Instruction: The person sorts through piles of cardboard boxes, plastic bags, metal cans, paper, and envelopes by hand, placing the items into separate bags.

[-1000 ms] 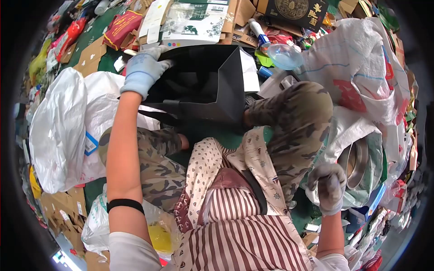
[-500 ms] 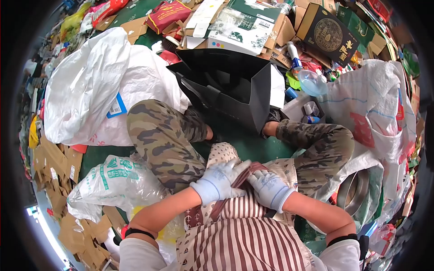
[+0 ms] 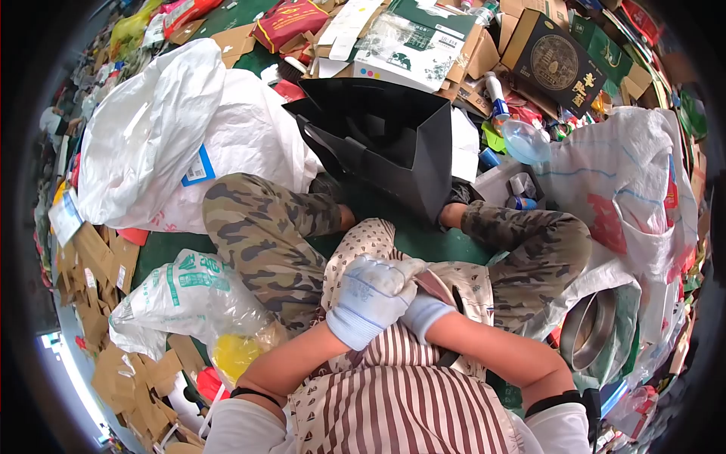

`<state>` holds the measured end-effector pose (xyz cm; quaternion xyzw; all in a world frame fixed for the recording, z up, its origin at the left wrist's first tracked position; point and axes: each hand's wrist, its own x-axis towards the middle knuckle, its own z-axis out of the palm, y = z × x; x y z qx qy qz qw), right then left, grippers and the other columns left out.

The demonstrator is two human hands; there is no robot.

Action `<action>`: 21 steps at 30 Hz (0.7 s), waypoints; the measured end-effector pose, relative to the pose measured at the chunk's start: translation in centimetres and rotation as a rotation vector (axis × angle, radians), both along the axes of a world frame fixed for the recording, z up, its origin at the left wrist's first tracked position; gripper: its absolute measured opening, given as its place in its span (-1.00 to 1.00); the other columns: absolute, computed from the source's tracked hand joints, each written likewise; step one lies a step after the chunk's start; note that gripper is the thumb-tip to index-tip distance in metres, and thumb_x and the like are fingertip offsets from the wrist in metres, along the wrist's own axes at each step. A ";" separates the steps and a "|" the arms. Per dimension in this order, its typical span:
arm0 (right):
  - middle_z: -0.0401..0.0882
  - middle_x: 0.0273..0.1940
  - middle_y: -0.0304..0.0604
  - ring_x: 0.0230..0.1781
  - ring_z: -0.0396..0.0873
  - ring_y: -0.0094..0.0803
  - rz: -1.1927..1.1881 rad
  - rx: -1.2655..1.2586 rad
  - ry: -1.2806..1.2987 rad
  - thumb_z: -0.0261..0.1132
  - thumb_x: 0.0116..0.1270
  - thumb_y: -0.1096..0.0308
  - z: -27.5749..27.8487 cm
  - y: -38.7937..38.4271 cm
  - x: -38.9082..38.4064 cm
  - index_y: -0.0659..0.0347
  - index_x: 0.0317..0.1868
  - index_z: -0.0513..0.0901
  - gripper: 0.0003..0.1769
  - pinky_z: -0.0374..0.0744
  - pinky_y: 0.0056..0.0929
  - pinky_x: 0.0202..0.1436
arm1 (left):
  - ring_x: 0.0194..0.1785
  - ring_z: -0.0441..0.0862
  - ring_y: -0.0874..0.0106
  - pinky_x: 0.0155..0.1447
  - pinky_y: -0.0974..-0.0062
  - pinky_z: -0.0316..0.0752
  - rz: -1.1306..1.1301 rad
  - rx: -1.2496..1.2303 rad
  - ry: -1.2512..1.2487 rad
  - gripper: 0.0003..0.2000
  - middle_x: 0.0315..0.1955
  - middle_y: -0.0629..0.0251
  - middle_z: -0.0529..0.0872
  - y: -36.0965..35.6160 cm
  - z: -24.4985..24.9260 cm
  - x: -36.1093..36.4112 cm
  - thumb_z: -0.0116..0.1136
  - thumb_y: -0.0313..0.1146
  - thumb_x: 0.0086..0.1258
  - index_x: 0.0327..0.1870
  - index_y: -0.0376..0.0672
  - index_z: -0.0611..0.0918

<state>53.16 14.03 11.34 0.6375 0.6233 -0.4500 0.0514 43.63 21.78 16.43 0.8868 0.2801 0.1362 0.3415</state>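
Note:
My left hand (image 3: 372,296), in a pale blue-white glove, is closed in front of my lap, fingers curled over a maroon cloth (image 3: 436,287). Only a short fold of that cloth shows, at the right of the fist. Tucked against and partly behind it is my right hand (image 3: 426,313), gloved alike; its fingers are hidden. Beneath both hands lies a striped, patterned apron (image 3: 408,386) over my lap. A large black paper bag (image 3: 435,155) stands on its side-folds between my feet, mouth toward me.
White woven sacks (image 3: 144,144) (image 3: 624,174) bulge at left and right. A clear plastic bag (image 3: 193,291) lies by my left knee. A metal ring-shaped pan (image 3: 594,325) sits at right. Flattened cardboard (image 3: 94,253) and boxes (image 3: 412,45) surround me on the green floor.
My hands have come together; the left has gone from spread fingers to a closed fist over the cloth. The right has slid behind it, and less maroon cloth shows.

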 end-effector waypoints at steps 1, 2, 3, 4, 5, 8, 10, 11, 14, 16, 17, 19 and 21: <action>0.46 0.08 0.03 0.06 0.48 -0.15 -0.066 0.023 0.055 0.01 0.27 0.31 -1.0 0.7 0.0 0.19 0.03 0.51 -0.65 0.43 -0.34 0.12 | -0.35 0.63 0.28 -0.19 0.37 0.45 0.007 -0.001 -0.027 -0.78 -0.43 0.23 0.69 -0.1 0.0 0.2 0.09 -0.36 0.07 -0.25 -0.06 0.67; 0.47 0.08 0.01 0.06 0.47 -0.16 -0.118 0.044 0.093 0.02 0.27 0.30 -2.0 1.1 0.0 0.18 0.03 0.51 -0.65 0.43 -0.35 0.13 | -0.36 0.63 0.28 -0.20 0.37 0.46 -0.010 -0.032 -0.003 -0.78 -0.41 0.21 0.69 0.1 -0.2 0.3 0.09 -0.37 0.06 -0.24 -0.06 0.67; 0.47 0.08 -0.01 0.07 0.47 -0.16 -0.162 0.053 0.111 0.02 0.27 0.29 -2.9 1.3 0.1 0.18 0.03 0.51 -0.65 0.42 -0.35 0.13 | -0.36 0.63 0.28 -0.21 0.37 0.46 -0.009 -0.030 0.028 -0.78 -0.40 0.21 0.69 0.1 -0.5 0.2 0.09 -0.37 0.06 -0.24 -0.06 0.66; 0.48 0.08 -0.03 0.07 0.46 -0.17 -0.196 0.063 0.121 0.03 0.27 0.28 -3.9 1.3 0.3 0.17 0.03 0.51 -0.65 0.41 -0.36 0.14 | -0.36 0.63 0.27 -0.22 0.38 0.47 -0.009 -0.024 0.059 -0.78 -0.39 0.20 0.69 0.2 -1.0 0.1 0.10 -0.38 0.06 -0.24 -0.07 0.66; 0.48 0.08 -0.04 0.07 0.46 -0.18 -0.230 0.068 0.121 0.03 0.27 0.27 -4.6 1.2 0.5 0.16 0.03 0.52 -0.65 0.41 -0.36 0.14 | -0.37 0.64 0.27 -0.23 0.38 0.47 -0.010 -0.018 0.089 -0.78 -0.39 0.20 0.69 0.3 -1.6 0.0 0.10 -0.38 0.06 -0.24 -0.08 0.66; 0.50 0.07 -0.09 0.08 0.45 -0.19 -0.295 0.100 0.167 0.05 0.27 0.24 -5.7 0.3 0.9 0.14 0.03 0.52 -0.65 0.39 -0.37 0.16 | -0.47 0.60 0.36 -0.32 0.43 0.47 0.033 -0.193 0.073 -0.76 -0.50 0.24 0.66 0.5 -2.3 0.0 0.10 -0.36 0.07 -0.20 -0.07 0.66; 0.52 0.04 -0.09 0.09 0.44 -0.20 -0.316 0.227 0.358 0.08 0.26 0.23 -5.8 -0.5 1.0 0.14 -0.01 0.54 -0.67 0.37 -0.39 0.17 | -0.55 0.55 0.44 -0.36 0.48 0.46 0.034 -0.255 0.104 -0.72 -0.59 0.28 0.61 0.4 -2.6 0.1 0.09 -0.33 0.08 -0.15 -0.05 0.65; 0.53 0.02 -0.09 0.10 0.43 -0.20 -0.316 0.305 0.456 0.10 0.25 0.23 -5.9 -0.7 1.1 0.14 -0.03 0.55 -0.68 0.36 -0.40 0.18 | -0.45 0.61 0.36 -0.27 0.43 0.49 0.007 -0.240 0.251 -0.71 -0.50 0.22 0.65 0.5 -1.9 0.5 0.09 -0.33 0.08 -0.13 -0.05 0.64; 0.43 0.10 -0.09 0.17 0.36 -0.28 -0.325 0.227 0.349 0.11 0.27 0.24 -6.5 -0.8 0.6 0.10 0.11 0.43 -0.61 0.32 -0.40 0.24 | -0.23 0.62 0.22 -0.09 0.32 0.48 0.002 -0.235 0.225 -0.71 -0.32 0.13 0.67 0.5 -1.9 0.6 0.06 -0.32 0.11 -0.11 -0.06 0.62; 0.42 0.10 -0.09 0.18 0.35 -0.28 -0.378 0.175 0.386 0.08 0.28 0.27 -7.2 -0.5 0.5 0.09 0.12 0.41 -0.61 0.31 -0.41 0.24 | -0.16 0.63 0.22 -0.02 0.36 0.48 0.010 -0.286 0.267 -0.71 -0.26 0.14 0.68 0.5 -2.2 0.5 0.06 -0.33 0.14 -0.10 -0.10 0.61; 0.44 0.09 -0.08 0.16 0.36 -0.27 -0.317 0.218 0.381 0.07 0.28 0.30 -6.2 -0.3 0.6 0.10 0.10 0.43 -0.63 0.32 -0.41 0.23 | -0.16 0.63 0.23 -0.01 0.38 0.48 0.023 -0.314 0.247 -0.71 -0.25 0.15 0.68 0.5 -2.8 0.2 0.06 -0.34 0.14 -0.09 -0.11 0.61; 0.47 0.03 -0.06 0.09 0.41 -0.23 -0.193 0.280 0.346 0.09 0.25 0.30 -4.4 -0.1 1.2 0.11 0.03 0.47 -0.67 0.35 -0.39 0.18 | -0.15 0.64 0.26 0.01 0.41 0.48 0.034 -0.378 0.203 -0.71 -0.24 0.16 0.69 0.6 -3.9 -0.1 0.07 -0.36 0.15 -0.08 -0.12 0.60; 0.51 -0.04 -0.05 -0.01 0.46 -0.16 -0.056 0.314 0.290 0.13 0.20 0.25 -2.2 0.1 1.9 0.14 -0.06 0.52 -0.69 0.40 -0.33 0.08 | -0.20 0.65 0.31 -0.02 0.46 0.49 0.047 -0.479 0.222 -0.68 -0.28 0.20 0.69 1.2 -3.7 -0.4 0.11 -0.36 0.13 -0.04 -0.09 0.59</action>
